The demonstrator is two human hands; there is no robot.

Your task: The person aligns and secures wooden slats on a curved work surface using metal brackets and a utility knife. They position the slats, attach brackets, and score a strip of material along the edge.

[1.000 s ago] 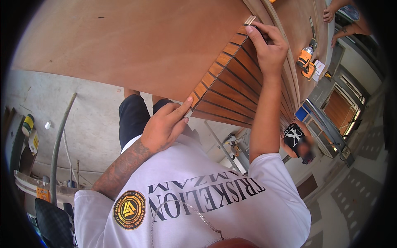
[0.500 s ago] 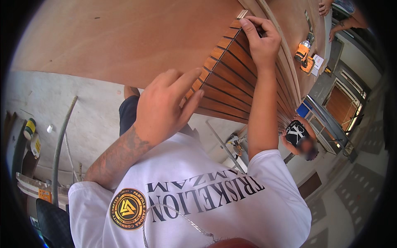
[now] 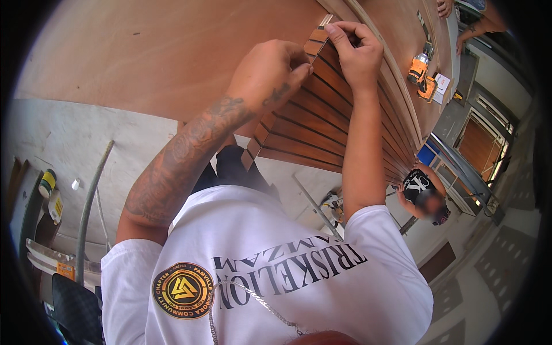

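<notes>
In the head view, our right hand (image 3: 357, 52) pinches the far end of the slatted wooden panel (image 3: 316, 118), which overhangs the brown tabletop's (image 3: 144, 63) near edge. Our left hand (image 3: 275, 68) curls at the panel's left edge; we cannot tell whether it grips. Right lies an orange drill (image 3: 420, 69).

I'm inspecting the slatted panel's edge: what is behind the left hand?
Behind the left hand are the brown board and slatted panel; the panel's edge shows at both ends, but its middle stretch is covered.
</notes>
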